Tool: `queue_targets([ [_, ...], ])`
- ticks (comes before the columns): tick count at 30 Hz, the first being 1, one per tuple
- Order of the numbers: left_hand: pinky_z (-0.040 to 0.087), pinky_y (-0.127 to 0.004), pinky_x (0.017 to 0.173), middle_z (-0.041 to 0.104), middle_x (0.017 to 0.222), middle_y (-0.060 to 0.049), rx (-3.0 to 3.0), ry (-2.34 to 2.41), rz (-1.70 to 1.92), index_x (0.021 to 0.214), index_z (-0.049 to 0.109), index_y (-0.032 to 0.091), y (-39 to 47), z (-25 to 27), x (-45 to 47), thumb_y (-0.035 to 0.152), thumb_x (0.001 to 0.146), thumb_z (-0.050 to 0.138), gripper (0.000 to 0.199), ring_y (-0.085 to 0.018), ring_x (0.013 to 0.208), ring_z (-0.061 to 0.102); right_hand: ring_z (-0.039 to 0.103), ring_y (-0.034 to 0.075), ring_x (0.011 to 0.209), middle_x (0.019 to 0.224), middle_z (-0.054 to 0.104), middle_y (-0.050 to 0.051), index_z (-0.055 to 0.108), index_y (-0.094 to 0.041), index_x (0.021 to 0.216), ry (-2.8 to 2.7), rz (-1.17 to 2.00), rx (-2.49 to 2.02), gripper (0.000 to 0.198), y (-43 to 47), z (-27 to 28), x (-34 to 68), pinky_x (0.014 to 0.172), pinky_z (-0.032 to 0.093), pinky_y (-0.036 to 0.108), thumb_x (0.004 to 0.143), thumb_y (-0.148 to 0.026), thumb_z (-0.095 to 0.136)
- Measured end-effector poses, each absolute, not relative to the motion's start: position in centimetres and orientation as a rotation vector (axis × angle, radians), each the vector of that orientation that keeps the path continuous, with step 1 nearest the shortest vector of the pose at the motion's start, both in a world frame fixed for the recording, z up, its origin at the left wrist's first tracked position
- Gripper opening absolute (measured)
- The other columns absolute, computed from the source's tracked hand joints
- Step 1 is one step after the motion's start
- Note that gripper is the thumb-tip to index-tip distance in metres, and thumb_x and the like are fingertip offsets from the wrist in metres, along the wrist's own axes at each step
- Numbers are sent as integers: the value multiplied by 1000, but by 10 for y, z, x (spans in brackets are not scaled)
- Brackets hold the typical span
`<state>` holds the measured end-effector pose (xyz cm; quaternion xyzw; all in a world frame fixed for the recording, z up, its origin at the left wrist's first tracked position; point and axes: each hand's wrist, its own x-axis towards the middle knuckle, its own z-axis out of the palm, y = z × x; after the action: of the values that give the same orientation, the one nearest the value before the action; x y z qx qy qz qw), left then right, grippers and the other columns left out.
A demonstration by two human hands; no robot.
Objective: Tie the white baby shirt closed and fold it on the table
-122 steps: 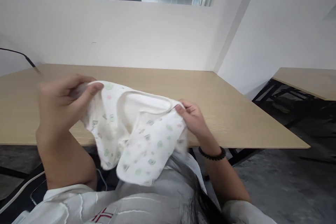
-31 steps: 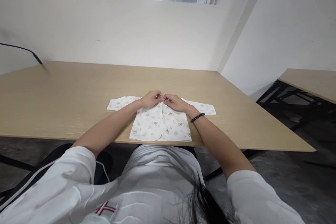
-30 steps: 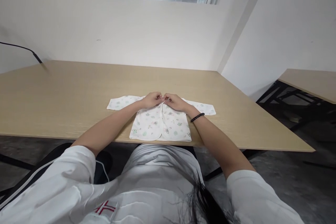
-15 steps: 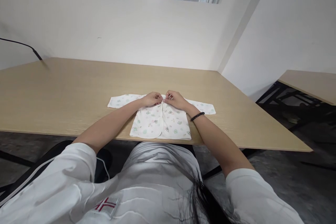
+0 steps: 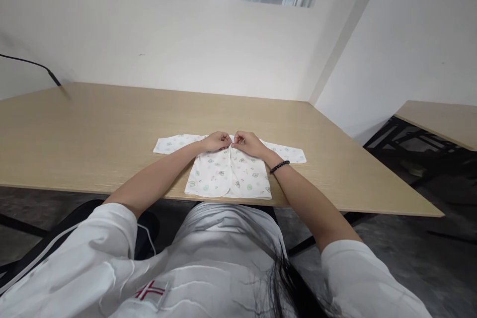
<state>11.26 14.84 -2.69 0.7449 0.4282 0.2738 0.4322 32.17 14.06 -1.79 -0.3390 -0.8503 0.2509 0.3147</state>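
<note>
A small white baby shirt [image 5: 212, 176] with a print of little animal figures lies spread on the table, its sleeves stretched out to both sides and its rounded front hem toward me. My left hand [image 5: 217, 141] pinches the front edge of the shirt near the top of the centre opening. Close beside it, my right hand [image 5: 247, 143] pinches the other front edge at the same spot. The fingertips almost meet, and they hide whatever fastening lies between them. Below my hands the two front panels lie side by side.
The wooden table [image 5: 112, 119] reaches back to a white partition wall [image 5: 186, 44] with a window above. A thin black cable [image 5: 33, 63] comes in at the left. To the right, past the table edge, stands another table [image 5: 443, 117].
My right hand has shifted very slightly at the shirt's front. The shirt and my left hand look the same.
</note>
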Motion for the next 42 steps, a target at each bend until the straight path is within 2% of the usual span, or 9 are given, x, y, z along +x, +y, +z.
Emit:
queue_targets([
  [7,42,-21,55,63,71,-1,1863,1067,691,82,64,16,147,-26,113,28,76,68,14,-11,59,54,64,18,79,84,71,5,66,-18,82,-2214,652,-896,15,141,-21,319,73,47,30,82,-32,63],
  [17,38,-20,52,60,67,0,1771,1050,752,83,61,15,145,-28,118,16,77,67,8,-8,53,51,67,17,80,86,74,5,70,-18,84,-2307,590,-829,12,140,-20,322,76,49,29,85,-26,62],
  [24,32,-19,47,58,62,2,1760,1052,767,83,60,15,140,-26,119,14,79,63,5,-6,47,44,65,18,83,89,74,5,70,-18,84,-2434,415,-805,12,134,-16,323,77,44,28,87,-14,58],
  [28,30,-19,45,57,61,2,1790,1056,741,82,62,15,141,-25,117,17,77,63,5,-7,46,43,62,19,84,91,72,7,69,-17,87,-2482,295,-821,11,130,-13,323,75,41,28,88,-13,58],
  [32,33,-20,46,58,61,2,1832,1044,698,78,64,15,142,-23,116,15,71,63,8,-8,48,47,61,20,85,91,71,8,67,-17,89,-2524,210,-837,12,130,-13,322,72,39,28,91,-13,56],
  [37,42,-20,57,64,70,2,1884,996,688,81,67,16,140,-20,114,11,60,64,22,-10,61,57,61,20,84,91,70,8,66,-17,90,-2558,151,-854,12,131,-13,322,71,38,27,92,-14,55],
  [42,46,-23,63,65,69,1,1925,973,708,75,67,15,137,-16,114,15,59,66,16,-13,66,59,62,20,84,93,71,8,67,-17,90,-2567,131,-858,10,132,-13,324,71,39,27,93,-19,57],
])
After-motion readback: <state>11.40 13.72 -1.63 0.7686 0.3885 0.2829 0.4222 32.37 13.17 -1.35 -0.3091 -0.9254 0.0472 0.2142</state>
